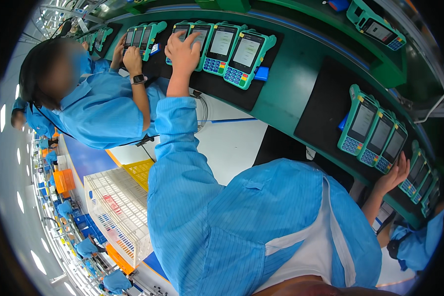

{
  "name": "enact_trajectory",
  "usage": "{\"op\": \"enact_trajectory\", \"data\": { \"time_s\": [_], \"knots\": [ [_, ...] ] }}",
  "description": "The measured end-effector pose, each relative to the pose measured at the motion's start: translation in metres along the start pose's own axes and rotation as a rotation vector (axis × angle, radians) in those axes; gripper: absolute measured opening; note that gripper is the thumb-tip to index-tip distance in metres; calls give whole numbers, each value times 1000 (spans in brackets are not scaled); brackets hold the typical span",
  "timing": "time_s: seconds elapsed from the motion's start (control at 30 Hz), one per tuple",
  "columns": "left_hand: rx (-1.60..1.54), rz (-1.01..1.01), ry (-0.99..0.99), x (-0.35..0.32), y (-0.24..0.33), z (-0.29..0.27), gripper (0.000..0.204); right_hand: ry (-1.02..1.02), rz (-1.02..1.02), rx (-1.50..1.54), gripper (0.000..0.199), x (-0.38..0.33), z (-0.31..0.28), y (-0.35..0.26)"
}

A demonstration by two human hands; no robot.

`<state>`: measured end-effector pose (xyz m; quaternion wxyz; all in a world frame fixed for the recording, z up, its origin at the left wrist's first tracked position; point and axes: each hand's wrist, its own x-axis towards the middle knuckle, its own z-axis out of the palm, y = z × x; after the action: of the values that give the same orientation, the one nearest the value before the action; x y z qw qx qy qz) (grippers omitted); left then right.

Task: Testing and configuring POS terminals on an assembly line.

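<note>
A long green surface (301, 79) curves across the upper part of the view, and black mats (325, 113) lie on it at intervals. Each mat carries a row of teal handheld terminals with pale screens and blue keypads.

The person's left hand (182, 49) reaches out on a blue-sleeved arm to the mat straight ahead. Its fingers are spread and laid flat on the two leftmost terminals (187, 37) of a row of four; it presses on them rather than closing around anything. The other two terminals (237, 54) of that row lie just to the right of the hand, untouched, with a small blue block (262, 73) beside the last one.

The right hand (394, 175) lies far to the right of that mat, at the near edge of another mat, fingers loosely open and resting by the blue keypad of the nearest of three terminals (375, 135) there. It grips nothing.

To the left of the middle mat, a co-worker in a blue coat (103, 108), wearing a wristwatch, has both hands on a further row of terminals (143, 37).

Below the surface's near edge lies a white worktop (232, 143). Further left stand a white lattice crate (118, 207), a yellow crate (138, 172) and orange bins (64, 180). The room beyond is a long factory hall with more blue-coated workers and rows of ceiling lights.
</note>
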<state>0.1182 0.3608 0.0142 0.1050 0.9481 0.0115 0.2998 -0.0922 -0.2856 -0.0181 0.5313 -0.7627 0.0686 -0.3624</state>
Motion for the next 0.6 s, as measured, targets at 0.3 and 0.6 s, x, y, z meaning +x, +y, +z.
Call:
{"op": "enact_trajectory", "data": {
  "time_s": [0.3, 0.6],
  "knots": [
    [-57, 193, -28, -14, 46, -6, 34, -5, -13, 4, 50, 0, 0, 1],
    [-75, 161, -95, -16, 68, -5, 35, 4, -12, 51, 53, 0, -1, 2]
  ]
}}
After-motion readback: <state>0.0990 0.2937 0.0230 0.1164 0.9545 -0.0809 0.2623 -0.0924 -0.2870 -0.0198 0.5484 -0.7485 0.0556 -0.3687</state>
